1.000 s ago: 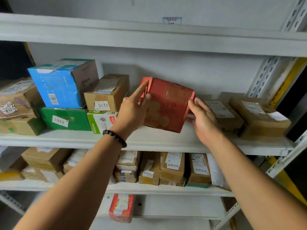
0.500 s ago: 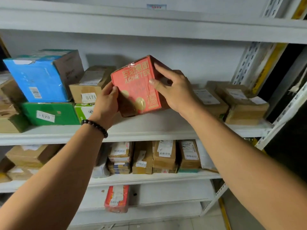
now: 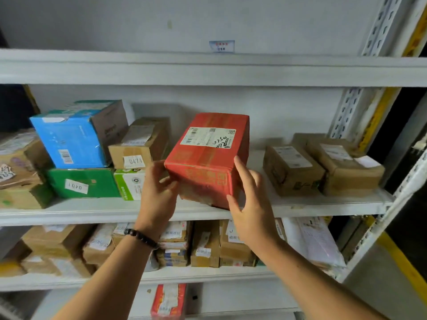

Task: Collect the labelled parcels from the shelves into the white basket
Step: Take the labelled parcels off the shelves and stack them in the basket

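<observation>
Red cardboard parcel box (image 3: 208,162) sits on middle white metal shelf (image 3: 92,212), front corner at the edge, white shipping label (image 3: 208,137) facing up. Left hand (image 3: 157,195) curls fingers round its lower-left front corner. Right hand (image 3: 249,204) has straight, spread fingers against its right side.

Only one view, from a camera worn on the head. Looks forward and a little down, straight at the white shelves (image 3: 69,214). Stands very near, close enough to touch. Sees both arms from the bottom edge up to the left hand (image 3: 157,195) and the right hand (image 3: 251,211) near the middle. Has the red box (image 3: 208,158) right in the middle. Takes in a wide sweep: top shelf (image 3: 208,70) above, lower shelves (image 3: 208,274) below, rack post (image 3: 346,112) on the right. Bends straight lines near the edges.
</observation>
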